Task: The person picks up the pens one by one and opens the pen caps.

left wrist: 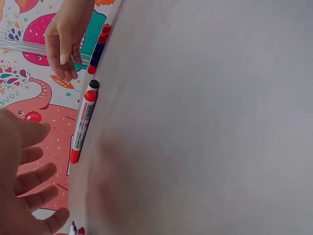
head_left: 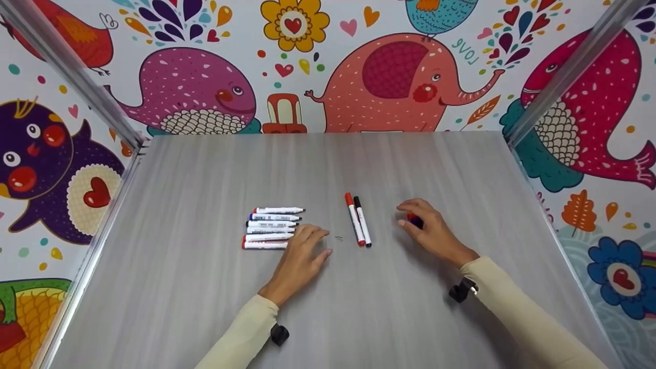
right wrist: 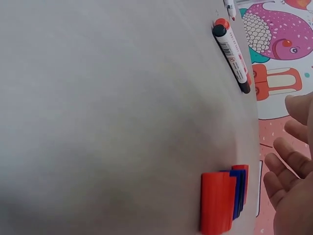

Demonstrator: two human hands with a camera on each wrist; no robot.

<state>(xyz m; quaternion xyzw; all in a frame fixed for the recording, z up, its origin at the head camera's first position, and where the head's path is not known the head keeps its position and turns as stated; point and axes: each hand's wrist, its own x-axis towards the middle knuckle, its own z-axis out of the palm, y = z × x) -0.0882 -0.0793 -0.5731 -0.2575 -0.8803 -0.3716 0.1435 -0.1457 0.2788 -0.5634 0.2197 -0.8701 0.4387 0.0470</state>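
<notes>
Several uncapped whiteboard markers (head_left: 274,217) lie in a stacked row on the table, tips toward the right. My left hand (head_left: 300,259) hovers with fingers spread at the tip ends of the lower ones, overlapping them in the head view, and holds nothing. Two capped markers, a red marker (head_left: 354,219) and a black marker (head_left: 363,222), lie side by side between the hands. My right hand (head_left: 433,233) is held loosely over a small group of marker caps, its fingers empty. A red cap (right wrist: 217,203) and blue cap (right wrist: 238,193) show beside it in the right wrist view.
The grey wood-grain table (head_left: 328,318) is bounded by metal rails (head_left: 87,246) at the sides. A wall (head_left: 359,15) with cartoon animals stands behind it. Small dark marks (head_left: 339,237) show on the tabletop left of the capped pair.
</notes>
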